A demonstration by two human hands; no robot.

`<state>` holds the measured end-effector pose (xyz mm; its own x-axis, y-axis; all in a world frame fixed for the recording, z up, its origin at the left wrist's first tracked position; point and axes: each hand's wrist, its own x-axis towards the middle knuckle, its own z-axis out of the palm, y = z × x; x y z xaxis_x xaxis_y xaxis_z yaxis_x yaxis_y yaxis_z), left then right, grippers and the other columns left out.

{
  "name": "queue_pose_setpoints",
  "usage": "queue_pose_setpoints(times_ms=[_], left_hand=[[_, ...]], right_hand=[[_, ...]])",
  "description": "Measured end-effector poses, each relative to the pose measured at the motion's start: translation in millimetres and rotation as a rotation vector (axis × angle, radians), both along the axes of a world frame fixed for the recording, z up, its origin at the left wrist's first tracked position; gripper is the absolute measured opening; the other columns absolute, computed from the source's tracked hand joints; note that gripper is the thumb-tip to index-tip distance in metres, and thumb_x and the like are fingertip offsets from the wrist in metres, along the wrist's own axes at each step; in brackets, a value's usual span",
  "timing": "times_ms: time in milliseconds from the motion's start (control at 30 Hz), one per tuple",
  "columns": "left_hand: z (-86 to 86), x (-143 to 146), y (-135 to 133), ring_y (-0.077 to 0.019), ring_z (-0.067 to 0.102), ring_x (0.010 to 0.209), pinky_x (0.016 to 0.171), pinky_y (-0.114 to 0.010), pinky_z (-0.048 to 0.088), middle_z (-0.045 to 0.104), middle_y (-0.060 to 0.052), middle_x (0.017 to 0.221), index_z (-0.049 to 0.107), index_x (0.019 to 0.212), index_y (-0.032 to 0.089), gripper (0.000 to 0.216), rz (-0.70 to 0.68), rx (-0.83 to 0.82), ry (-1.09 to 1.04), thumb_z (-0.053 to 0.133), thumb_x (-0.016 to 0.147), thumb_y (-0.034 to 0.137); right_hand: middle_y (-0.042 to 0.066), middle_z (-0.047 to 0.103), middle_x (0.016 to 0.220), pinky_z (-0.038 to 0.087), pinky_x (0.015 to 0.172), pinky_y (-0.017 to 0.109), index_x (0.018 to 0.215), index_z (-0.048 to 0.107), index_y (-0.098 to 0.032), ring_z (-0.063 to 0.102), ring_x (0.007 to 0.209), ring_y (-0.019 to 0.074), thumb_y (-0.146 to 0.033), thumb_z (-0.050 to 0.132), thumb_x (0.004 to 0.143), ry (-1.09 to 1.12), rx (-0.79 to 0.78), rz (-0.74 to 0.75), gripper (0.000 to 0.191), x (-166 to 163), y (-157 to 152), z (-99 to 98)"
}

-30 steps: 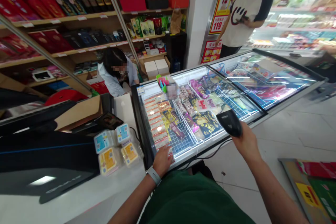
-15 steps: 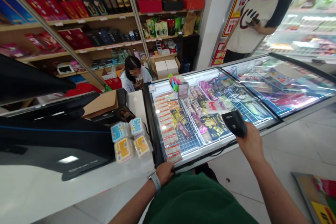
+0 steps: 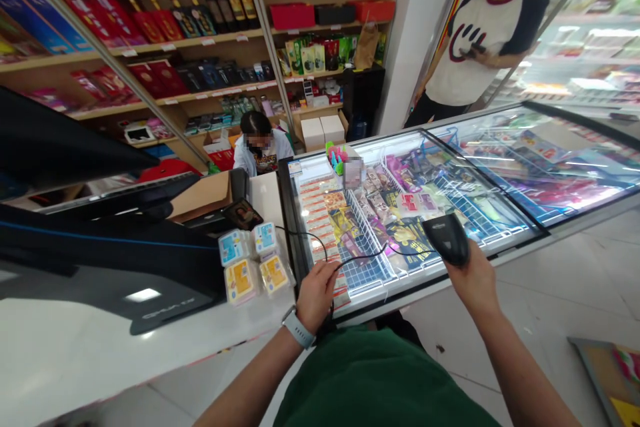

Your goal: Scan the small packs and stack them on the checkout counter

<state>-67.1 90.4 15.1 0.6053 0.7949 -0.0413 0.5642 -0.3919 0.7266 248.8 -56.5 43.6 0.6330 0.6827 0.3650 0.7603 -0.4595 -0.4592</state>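
Note:
A black barcode scanner (image 3: 449, 239) is gripped by its handle in my right hand (image 3: 473, 280), above the near edge of the glass-topped freezer (image 3: 375, 303). My left hand (image 3: 317, 290) pinches a thin black cable (image 3: 361, 257) over the freezer's left end. From my fingers the cable runs right toward the scanner and also loops back to the counter. Through the glass lie several packaged frozen goods (image 3: 407, 237) in wire baskets. Left of my left hand, stacks of small blue and yellow boxes (image 3: 274, 273) in clear wrapping sit on the counter.
A dark checkout machine (image 3: 115, 267) takes up the white counter (image 3: 55, 360) at left. One person (image 3: 263, 147) is low behind the counter; another person (image 3: 477, 47) stands beyond the freezer. Shelves (image 3: 200, 97) line the back. A display stand (image 3: 607, 373) is at lower right.
My left hand has risen from the freezer's edge and now holds the cable up, stretched above the glass. My right hand keeps the scanner in nearly the same place. The view has shifted slightly.

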Motion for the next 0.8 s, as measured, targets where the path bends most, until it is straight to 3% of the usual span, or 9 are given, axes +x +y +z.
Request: queue_pose_setpoints(times_ms=[100,233,333,567,667,800], left_hand=[[-19.2,17,-6,-0.0172,0.059,0.108,0.100,-0.030,0.046,0.061,-0.006,0.117,0.060,0.126,0.025,0.040,-0.086,0.004,0.137,0.034,0.095,0.022],[-36.5,11,-8,-0.0205,0.048,0.126,0.112,-0.036,0.036,0.053,-0.009,0.135,0.045,0.141,0.020,0.056,-0.096,-0.002,0.251,0.044,0.085,0.011],[-30.3,-6,-3,-0.0213,0.043,0.132,0.116,-0.039,0.031,0.049,-0.010,0.141,0.041,0.143,0.019,0.057,-0.043,0.052,0.203,0.045,0.086,0.014],[-0.8,-42,25,-0.0222,0.049,0.126,0.111,-0.036,0.037,0.054,-0.010,0.134,0.050,0.135,0.021,0.045,0.118,0.265,0.217,0.044,0.090,0.026],[6.5,-49,45,-0.0284,0.047,0.127,0.107,-0.043,0.038,0.054,-0.014,0.135,0.048,0.138,0.018,0.049,0.293,0.390,0.325,0.044,0.092,0.033],[6.9,-50,75,-0.0370,0.033,0.138,0.106,-0.057,0.032,0.042,-0.023,0.146,0.038,0.145,0.008,0.064,0.555,0.509,0.477,0.038,0.093,0.045]], right_hand=[[0.009,0.067,0.092,0.046,0.069,0.033,0.115,0.053,-0.019,0.063,0.084,0.0276,-0.033,0.055,0.076,0.068,0.006,-0.017,0.042,-11,2,0.1],[0.008,0.068,0.086,0.046,0.064,0.032,0.112,0.055,-0.020,0.065,0.078,0.0272,-0.036,0.055,0.075,0.158,-0.020,0.002,0.040,-27,6,-2.1],[0.008,0.069,0.087,0.047,0.066,0.034,0.107,0.059,-0.021,0.066,0.080,0.0278,-0.037,0.055,0.075,0.199,-0.029,0.003,0.036,-37,10,-7.1],[0.006,0.071,0.090,0.050,0.071,0.034,0.112,0.062,-0.020,0.067,0.085,0.0272,-0.037,0.056,0.074,0.313,0.001,0.039,0.043,-54,21,-12.9],[0.005,0.072,0.089,0.050,0.070,0.033,0.110,0.063,-0.020,0.067,0.083,0.0266,-0.037,0.056,0.073,0.326,0.000,0.040,0.041,-60,22,-9.7],[0.006,0.072,0.091,0.051,0.072,0.034,0.107,0.063,-0.020,0.067,0.086,0.0275,-0.041,0.056,0.075,0.342,-0.001,0.044,0.039,-66,19,-7.9]])
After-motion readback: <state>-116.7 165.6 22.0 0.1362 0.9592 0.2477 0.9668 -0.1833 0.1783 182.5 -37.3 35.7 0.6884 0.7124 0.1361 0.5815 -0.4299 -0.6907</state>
